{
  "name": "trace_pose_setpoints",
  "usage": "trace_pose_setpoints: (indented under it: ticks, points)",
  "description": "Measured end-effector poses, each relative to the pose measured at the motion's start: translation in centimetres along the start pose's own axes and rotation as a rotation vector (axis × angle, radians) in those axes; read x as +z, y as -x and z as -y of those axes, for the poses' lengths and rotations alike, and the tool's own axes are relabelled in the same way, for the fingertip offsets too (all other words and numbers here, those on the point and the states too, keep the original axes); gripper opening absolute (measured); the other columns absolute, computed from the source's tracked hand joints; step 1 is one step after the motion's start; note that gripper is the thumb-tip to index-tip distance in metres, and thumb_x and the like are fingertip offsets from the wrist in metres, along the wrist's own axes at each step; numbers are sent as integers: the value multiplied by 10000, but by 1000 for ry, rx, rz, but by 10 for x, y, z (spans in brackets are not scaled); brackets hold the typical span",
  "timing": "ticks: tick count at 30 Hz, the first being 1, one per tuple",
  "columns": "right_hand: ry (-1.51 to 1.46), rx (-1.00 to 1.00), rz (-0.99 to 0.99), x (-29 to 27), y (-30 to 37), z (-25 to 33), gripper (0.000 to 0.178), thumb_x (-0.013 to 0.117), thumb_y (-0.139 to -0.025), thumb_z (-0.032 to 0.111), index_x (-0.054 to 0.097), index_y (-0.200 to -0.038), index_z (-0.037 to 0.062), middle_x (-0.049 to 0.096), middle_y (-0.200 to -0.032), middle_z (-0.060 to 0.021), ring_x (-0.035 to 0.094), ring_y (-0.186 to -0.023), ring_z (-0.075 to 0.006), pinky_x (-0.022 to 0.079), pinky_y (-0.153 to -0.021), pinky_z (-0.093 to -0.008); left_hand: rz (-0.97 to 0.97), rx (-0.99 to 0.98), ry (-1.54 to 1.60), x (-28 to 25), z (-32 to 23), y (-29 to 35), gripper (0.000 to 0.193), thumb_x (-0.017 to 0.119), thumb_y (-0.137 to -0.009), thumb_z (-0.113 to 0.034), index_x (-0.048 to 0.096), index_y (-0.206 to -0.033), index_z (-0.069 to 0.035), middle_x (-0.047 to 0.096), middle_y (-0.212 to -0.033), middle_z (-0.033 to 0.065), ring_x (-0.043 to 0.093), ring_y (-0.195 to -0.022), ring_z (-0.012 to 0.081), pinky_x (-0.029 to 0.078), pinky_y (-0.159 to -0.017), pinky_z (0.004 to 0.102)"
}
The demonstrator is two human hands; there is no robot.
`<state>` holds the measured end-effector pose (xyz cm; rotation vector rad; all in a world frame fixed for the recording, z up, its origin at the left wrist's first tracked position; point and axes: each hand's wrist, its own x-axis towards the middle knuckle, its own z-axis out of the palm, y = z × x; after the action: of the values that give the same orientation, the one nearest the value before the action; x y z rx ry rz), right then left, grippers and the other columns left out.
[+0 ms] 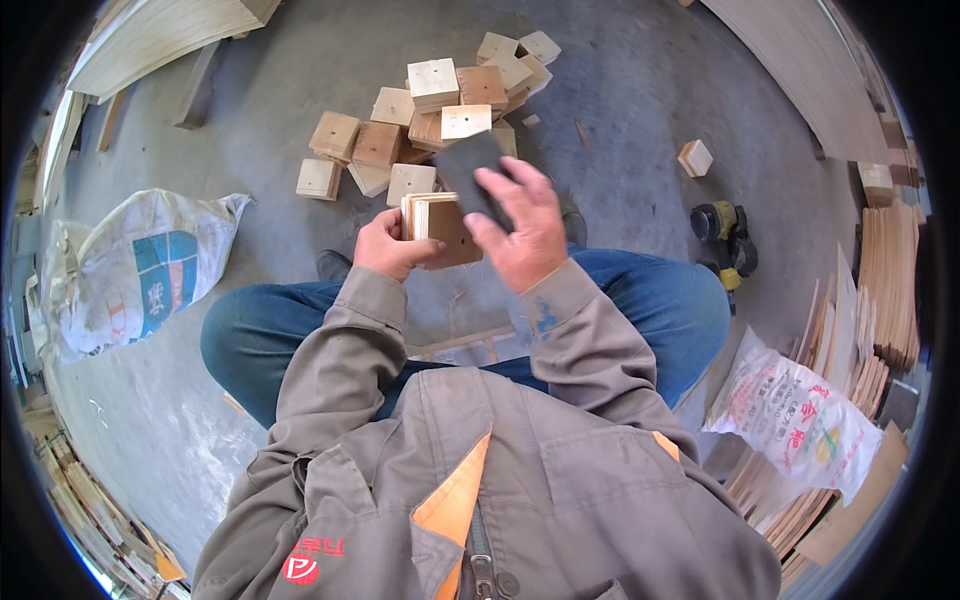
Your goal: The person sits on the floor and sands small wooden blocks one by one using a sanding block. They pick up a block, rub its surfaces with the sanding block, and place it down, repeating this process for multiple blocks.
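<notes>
Between thumb and fingers of the left hand (388,246), a plywood block (458,238) is pinched above the floor (615,130). By the partly spread fingers of the right hand (525,228), a dark pad (466,164) is held at its corner; contact is unclear. The pad is probably best kept flat, the block firmly braced. Beyond, wooden blocks (377,144) are heaped.

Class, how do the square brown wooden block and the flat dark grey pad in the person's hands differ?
The square brown wooden block shows pale layered edges, while the flat dark grey pad shows a plain dark face. The block is in the left hand; the pad is in the right hand. The block looks fairly sharp, the pad blurred. Both are hand-held.
</notes>
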<state>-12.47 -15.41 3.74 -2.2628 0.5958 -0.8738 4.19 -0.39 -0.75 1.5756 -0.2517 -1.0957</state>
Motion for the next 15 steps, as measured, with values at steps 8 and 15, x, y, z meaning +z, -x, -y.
trace_pose_setpoints:
  ticks: [8,15]
  points:
    - [-40,371,205,1,17,-27,524,781,-833,244,687,-1326,93,569,-1394,-238,568,-1273,-400,462,-1100,-448,-56,282,-121,0,2,10,867,914,-579,-91,567,-1353,87,701,-1204,145,694,-1085,210,563,-959,343]
    - [-218,216,116,-16,-6,3,499,777,-841,230,690,-1304,65,580,-1367,-239,576,-1266,-382,459,-1100,-433,-85,256,-232,3,11,-3,862,918,-582,-111,572,-1348,83,703,-1183,135,689,-1087,191,550,-977,334]
